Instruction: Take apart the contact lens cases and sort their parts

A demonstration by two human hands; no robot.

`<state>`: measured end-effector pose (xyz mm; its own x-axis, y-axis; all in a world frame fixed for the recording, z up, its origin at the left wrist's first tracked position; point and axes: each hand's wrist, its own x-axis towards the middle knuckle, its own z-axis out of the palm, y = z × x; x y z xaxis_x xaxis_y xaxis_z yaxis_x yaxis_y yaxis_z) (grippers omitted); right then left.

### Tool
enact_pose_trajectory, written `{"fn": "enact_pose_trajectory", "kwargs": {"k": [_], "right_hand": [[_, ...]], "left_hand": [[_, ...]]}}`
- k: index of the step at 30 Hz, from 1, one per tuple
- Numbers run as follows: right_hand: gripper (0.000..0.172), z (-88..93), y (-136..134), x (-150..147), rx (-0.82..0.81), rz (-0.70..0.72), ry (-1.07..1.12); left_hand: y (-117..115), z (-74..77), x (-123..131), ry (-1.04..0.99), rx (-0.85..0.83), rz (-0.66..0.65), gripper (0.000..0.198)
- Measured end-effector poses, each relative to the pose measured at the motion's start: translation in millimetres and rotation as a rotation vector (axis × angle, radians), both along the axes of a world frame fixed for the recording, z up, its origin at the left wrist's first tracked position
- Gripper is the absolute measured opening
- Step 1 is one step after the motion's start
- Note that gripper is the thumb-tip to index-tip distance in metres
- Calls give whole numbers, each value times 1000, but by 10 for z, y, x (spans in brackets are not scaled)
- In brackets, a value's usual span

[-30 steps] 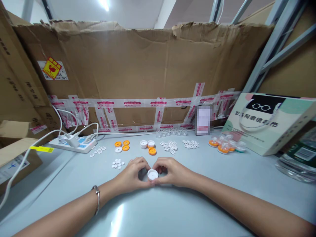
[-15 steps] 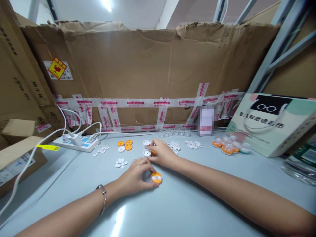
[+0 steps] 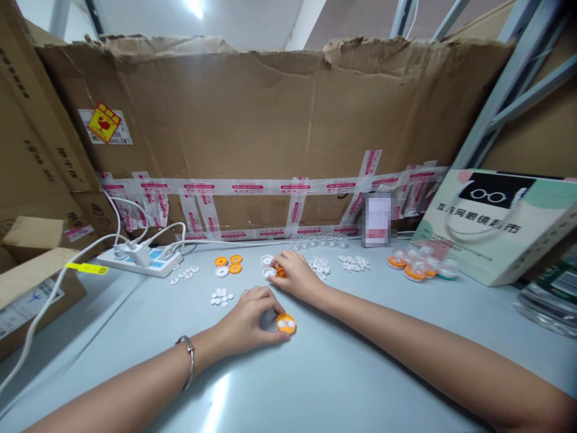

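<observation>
Left hand, with a thin bracelet on its wrist, rests on a pale grey table. Its fingers are curled, and thumb and fingertips pinch the edge of an orange disc with white insets, holding it flat on the surface.

Right hand reaches just beyond the orange disc, its fingers bent down over a small orange piece beside two white caps. Whether the fingertips have closed on that piece cannot be told.

Beyond the disc and to its left lie small white buttons, then orange rings, then a power strip with white cables. Beyond the disc and to its right is a heap of tiny white parts. Farther right are orange and clear assembled pieces in front of a printed paper bag. A taped cardboard wall stands well behind the disc.

The work looks like a fetching step: one hand steadies the disc while the other gathers a part. Lifting one piece from so tight a cluster would call for a fine fingertip pinch that leaves the caps beside it alone.
</observation>
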<state>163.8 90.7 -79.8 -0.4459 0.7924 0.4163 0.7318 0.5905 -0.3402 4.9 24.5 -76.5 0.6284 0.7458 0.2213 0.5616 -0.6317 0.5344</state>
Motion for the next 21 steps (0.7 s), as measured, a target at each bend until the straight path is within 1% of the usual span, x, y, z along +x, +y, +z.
{"fn": "enact_pose_trajectory", "kwargs": {"k": [2,5,7,9,10,12,14,16,19,21], "right_hand": [[8,38,-84,82,-31,66,113],[8,89,-287,262,-167,195,204],[20,94,-425,378,-291,256,185],[36,71,-524,453,-382,301,163],[40,51,-554,470,-404,320,161],[41,6,-577,467,-420,343,173],[33,-34,-569,438,-412,356,192],[27,-65,-554,407,-393,362,211],[27,-96,-545,383,-378,362,236],[27,-112,-547,378,-385,362,258]], "left_hand": [[12,-1,-8,-7,2,-10,30],[36,-3,-28,-32,3,-21,43],[50,-3,-39,-63,7,-20,42],[56,-5,-43,-84,8,-30,30],[56,-7,-40,-86,6,-38,23],[49,-15,-25,-73,-3,-47,14],[37,-18,1,-56,-12,-27,11],[25,-7,33,-44,-51,27,8],[21,41,80,-16,-162,125,8],[27,79,102,29,-203,174,8]]}}
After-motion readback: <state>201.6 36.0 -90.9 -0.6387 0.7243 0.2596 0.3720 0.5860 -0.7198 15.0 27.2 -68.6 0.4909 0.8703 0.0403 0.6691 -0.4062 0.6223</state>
